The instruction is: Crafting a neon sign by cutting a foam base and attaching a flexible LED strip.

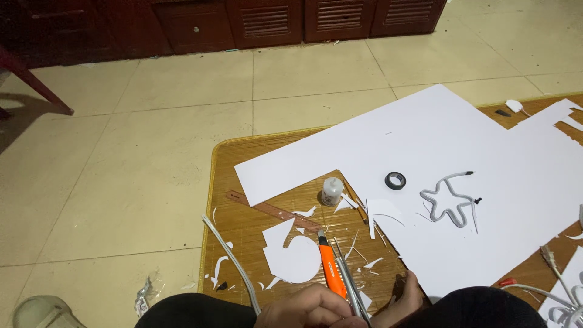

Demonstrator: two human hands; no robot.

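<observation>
- An orange utility knife [331,268] is gripped at its rear end by the left hand [310,307], which is closed around it at the bottom edge of the view.
- Its long axis is set nearly upright in the view, and the tip is pointed away from the person, toward the glue bottle [332,191].
- The knife is seen near that bottle, on the person's side of it, above the bamboo mat [255,231].
- The right hand [405,297] is mostly hidden just right of the knife; its grip cannot be told.
- A white cut-out shape [293,255] is seen just left of the knife.
</observation>
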